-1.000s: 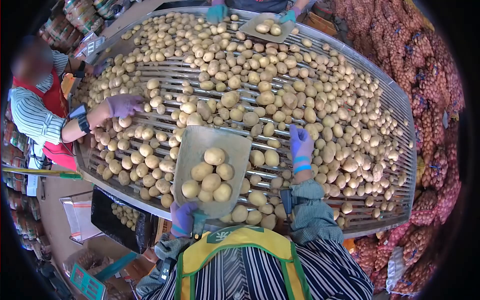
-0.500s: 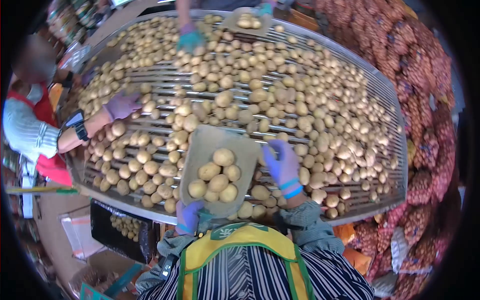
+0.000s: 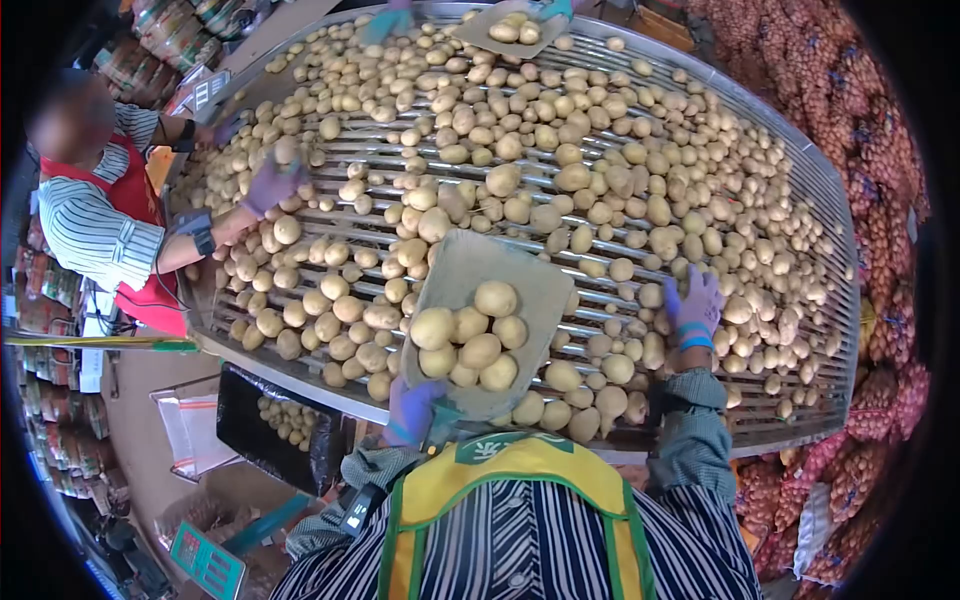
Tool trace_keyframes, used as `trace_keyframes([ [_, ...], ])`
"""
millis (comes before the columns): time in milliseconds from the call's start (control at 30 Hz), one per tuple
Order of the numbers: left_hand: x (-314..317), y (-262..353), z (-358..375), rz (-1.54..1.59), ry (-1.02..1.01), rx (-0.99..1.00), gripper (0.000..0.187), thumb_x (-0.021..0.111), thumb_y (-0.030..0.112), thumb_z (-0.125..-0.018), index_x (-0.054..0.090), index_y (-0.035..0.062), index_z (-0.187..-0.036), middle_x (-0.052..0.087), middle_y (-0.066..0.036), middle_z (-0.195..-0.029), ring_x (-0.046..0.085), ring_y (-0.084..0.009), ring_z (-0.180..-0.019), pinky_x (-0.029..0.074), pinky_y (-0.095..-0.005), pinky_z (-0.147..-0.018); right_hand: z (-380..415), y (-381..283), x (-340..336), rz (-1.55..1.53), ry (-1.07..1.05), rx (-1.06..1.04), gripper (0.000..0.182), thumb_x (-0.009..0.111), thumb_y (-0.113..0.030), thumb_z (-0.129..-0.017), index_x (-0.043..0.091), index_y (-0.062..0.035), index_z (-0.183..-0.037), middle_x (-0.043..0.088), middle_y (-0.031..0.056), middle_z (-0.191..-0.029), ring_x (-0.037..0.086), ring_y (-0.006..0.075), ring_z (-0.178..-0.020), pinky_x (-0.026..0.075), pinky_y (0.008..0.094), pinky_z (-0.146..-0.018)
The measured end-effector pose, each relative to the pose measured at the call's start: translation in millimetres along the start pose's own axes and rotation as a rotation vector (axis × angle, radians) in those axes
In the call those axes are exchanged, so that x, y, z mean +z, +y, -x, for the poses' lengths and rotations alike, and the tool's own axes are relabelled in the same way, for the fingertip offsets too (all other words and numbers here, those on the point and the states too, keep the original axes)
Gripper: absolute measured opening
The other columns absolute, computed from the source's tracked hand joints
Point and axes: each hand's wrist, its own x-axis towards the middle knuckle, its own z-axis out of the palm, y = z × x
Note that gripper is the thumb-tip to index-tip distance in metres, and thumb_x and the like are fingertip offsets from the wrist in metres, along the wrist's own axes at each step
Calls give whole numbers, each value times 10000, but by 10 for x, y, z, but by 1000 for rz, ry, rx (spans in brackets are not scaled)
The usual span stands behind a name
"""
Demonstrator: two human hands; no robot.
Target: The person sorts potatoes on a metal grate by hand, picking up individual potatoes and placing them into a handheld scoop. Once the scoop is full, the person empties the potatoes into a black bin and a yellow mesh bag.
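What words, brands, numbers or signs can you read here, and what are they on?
None can be read with certainty.
Green fabric patch on the yellow cloth apron: white characters, too foreshortened.
Teal rectangular panel: markings too small.
Black rectangular wrist device: pale marks, too blurred.

Scoop (image 3: 505, 258): grey, shallow, loaded
Scooped potatoes (image 3: 480, 350): pale yellow, rounded, clustered together
Loose potatoes (image 3: 572, 177): scattered across the slatted tabletop (image 3: 832, 195)
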Motion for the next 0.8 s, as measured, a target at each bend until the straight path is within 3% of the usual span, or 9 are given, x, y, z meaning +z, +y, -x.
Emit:
trace_keyframes([
  [100, 13, -21, 1, -48, 14, 37, 312, 595, 72, -746, 602, -30, -1041, 624, -54, -872, 612, -171, -749, 503, -288, -647, 10, -65, 44, 88, -2, -48, 484, 668, -454, -791, 632, -107, -1126, 588, 154, -1091, 535, 343, -1045, 445, 460, -843],
  [167, -5, -61, -5, -29, 20, 27, 327, 604, 95, -735, 609, -24, -1039, 632, -54, -883, 614, -169, -761, 503, -291, -660, 34, -318, -77, -189, -273, -99, 429, 679, -426, -778, 636, -116, -1072, 584, 165, -1054, 526, 357, -1033, 436, 468, -844],
  [433, 52, -101, 50, -168, 169, 143, 259, 606, 86, -719, 668, -37, -937, 669, -95, -885, 644, -210, -794, 523, -324, -719, 602, -1323, -118, -359, -244, -424, 242, 648, -303, -761, 633, -112, -909, 577, 146, -977, 571, 361, -854, 450, 493, -756],
  [500, 49, -49, 21, -144, 149, 117, 210, 603, 83, -733, 680, -35, -887, 670, -93, -867, 640, -202, -790, 520, -320, -721, 532, -1337, -146, -705, -351, -443, 255, 642, -314, -784, 635, -102, -924, 612, 129, -955, 600, 355, -827, 481, 480, -754],
  [600, -46, -147, 20, -214, 165, 164, 203, 619, 101, -738, 688, -37, -869, 669, -82, -862, 635, -200, -788, 513, -312, -722, -78, -885, -383, -671, -368, -312, 258, 629, -331, -813, 640, -91, -907, 637, 130, -897, 625, 334, -833, 509, 455, -737],
  [633, -84, -183, 15, -276, 170, 195, 205, 626, 109, -739, 689, -38, -866, 667, -79, -860, 634, -199, -786, 510, -310, -721, -271, -666, -370, -547, -182, -315, 264, 628, -345, -818, 646, -85, -860, 636, 129, -830, 634, 318, -795, 519, 448, -690],
  [700, -70, -190, 31, -285, 179, 193, 208, 635, 116, -737, 689, -38, -866, 668, -76, -860, 630, -198, -783, 506, -304, -721, -712, -163, -152, -254, -162, -324, 286, 578, -350, -839, 652, -75, -865, 643, 140, -865, 630, 330, -822, 513, 445, -699],
  [733, -106, -239, 36, -399, 186, 245, 212, 637, 114, -731, 687, -39, -868, 667, -78, -856, 630, -197, -774, 507, -307, -711, -869, -37, -423, -352, -252, -132, 300, 546, -353, -846, 657, -75, -873, 650, 155, -885, 626, 347, -860, 506, 460, -733],
  [800, -75, -250, 58, -515, 191, 290, 216, 640, 113, -725, 685, -40, -870, 666, -80, -853, 630, -197, -765, 508, -309, -702, -1111, 613, 115, -278, -278, -9, 312, 531, -364, -852, 674, -89, -883, 654, 174, -878, 621, 369, -878, 488, 484, -778],
])
